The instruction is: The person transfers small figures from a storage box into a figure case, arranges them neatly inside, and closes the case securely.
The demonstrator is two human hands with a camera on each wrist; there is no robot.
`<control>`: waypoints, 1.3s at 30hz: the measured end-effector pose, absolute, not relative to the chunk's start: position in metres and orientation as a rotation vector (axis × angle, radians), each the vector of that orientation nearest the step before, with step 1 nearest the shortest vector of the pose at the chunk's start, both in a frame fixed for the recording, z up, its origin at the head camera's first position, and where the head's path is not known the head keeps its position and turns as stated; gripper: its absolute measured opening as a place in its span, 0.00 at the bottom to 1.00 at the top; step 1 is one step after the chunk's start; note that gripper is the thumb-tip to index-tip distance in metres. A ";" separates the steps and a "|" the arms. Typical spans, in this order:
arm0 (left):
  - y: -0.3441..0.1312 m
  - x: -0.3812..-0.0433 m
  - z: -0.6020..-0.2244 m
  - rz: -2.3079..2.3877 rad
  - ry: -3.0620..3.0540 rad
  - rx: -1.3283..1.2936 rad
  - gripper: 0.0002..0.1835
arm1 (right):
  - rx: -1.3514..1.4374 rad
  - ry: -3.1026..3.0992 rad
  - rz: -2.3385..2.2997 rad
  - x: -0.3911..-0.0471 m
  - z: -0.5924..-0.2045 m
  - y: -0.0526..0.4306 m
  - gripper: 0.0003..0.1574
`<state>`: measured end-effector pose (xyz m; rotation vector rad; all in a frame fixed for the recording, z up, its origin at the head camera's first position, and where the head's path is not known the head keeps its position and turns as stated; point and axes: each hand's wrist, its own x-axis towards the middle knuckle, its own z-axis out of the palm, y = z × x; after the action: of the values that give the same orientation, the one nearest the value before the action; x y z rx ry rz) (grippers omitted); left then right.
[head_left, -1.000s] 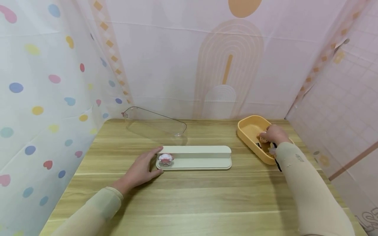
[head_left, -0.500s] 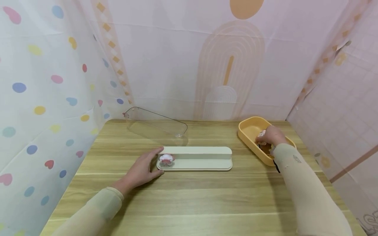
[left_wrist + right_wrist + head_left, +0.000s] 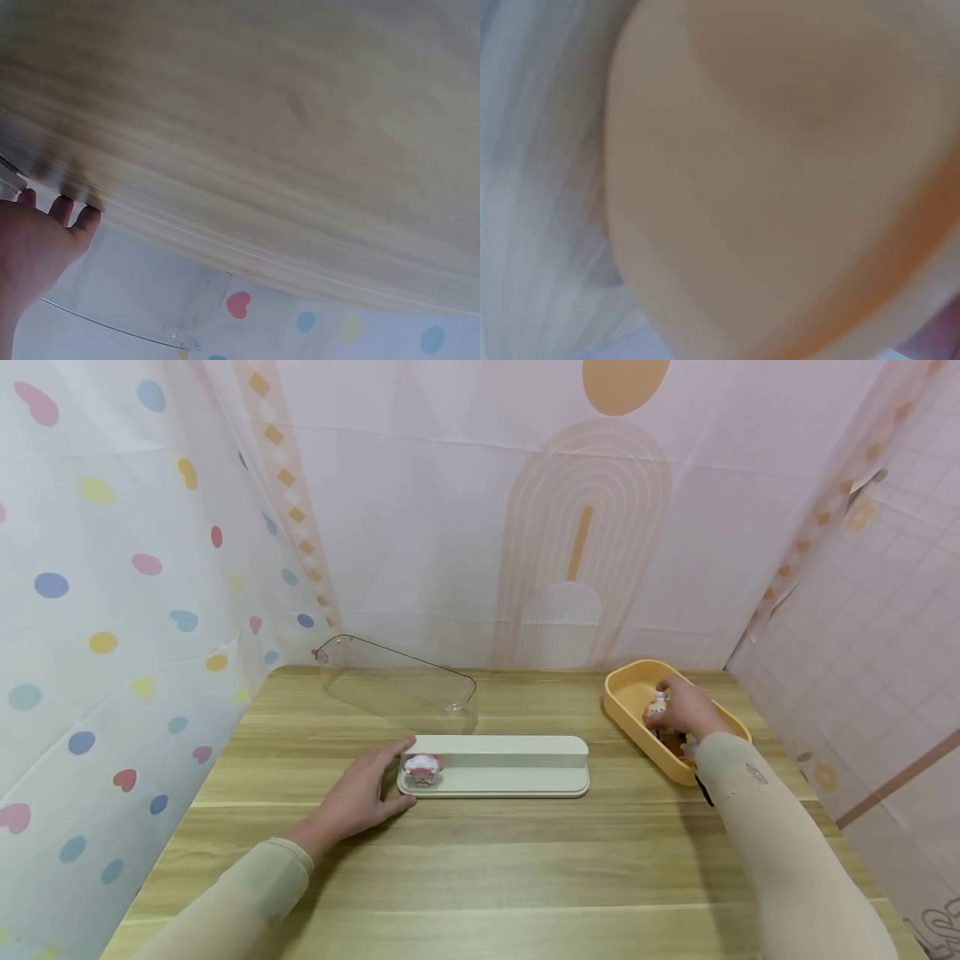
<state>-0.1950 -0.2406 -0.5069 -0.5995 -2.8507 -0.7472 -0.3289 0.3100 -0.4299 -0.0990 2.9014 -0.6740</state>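
Observation:
My left hand [image 3: 360, 789] lies at the left end of a cream display base [image 3: 517, 781], its extended index finger at the back corner and its thumb along the front edge. On that end of the base stands a small pink-and-white toy figurine [image 3: 423, 769]. In the left wrist view several fingertips [image 3: 88, 216] of this hand show near the tabletop. My right hand [image 3: 686, 706] reaches into a yellow-orange tray [image 3: 626, 714] and pinches a small white-and-orange figurine [image 3: 657, 703] between thumb and fingers. More small pieces in the tray are partly hidden under the hand and sleeve.
A clear plastic cover [image 3: 397, 681] lies at the back left of the wooden table [image 3: 525, 877]. Patterned cloth walls [image 3: 420, 552] close in the back and both sides. The tray's blurred wall [image 3: 765, 187] fills most of the right wrist view.
Inside the tray, my right hand has shifted slightly left and turned, with the white-and-orange figurine tipping more upright in its fingers. My left hand has stayed at the base.

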 end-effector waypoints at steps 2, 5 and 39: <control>-0.241 -0.195 -0.508 -0.749 -2.851 -0.601 0.52 | -0.117 2.913 -0.682 -0.329 -0.434 0.311 0.43; -0.241 -0.195 -0.508 -0.745 -2.856 -0.599 0.52 | -0.122 2.958 -0.658 -0.328 -0.439 0.312 0.41; -0.239 -0.195 -0.505 -0.746 -2.843 -0.612 0.52 | -0.207 3.141 -0.826 -0.300 -0.383 0.265 0.40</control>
<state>-0.1947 -0.2390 -0.5052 -0.6117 -2.8428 -0.7460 -0.3002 0.2650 -0.3827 -0.2073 3.1410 -0.8259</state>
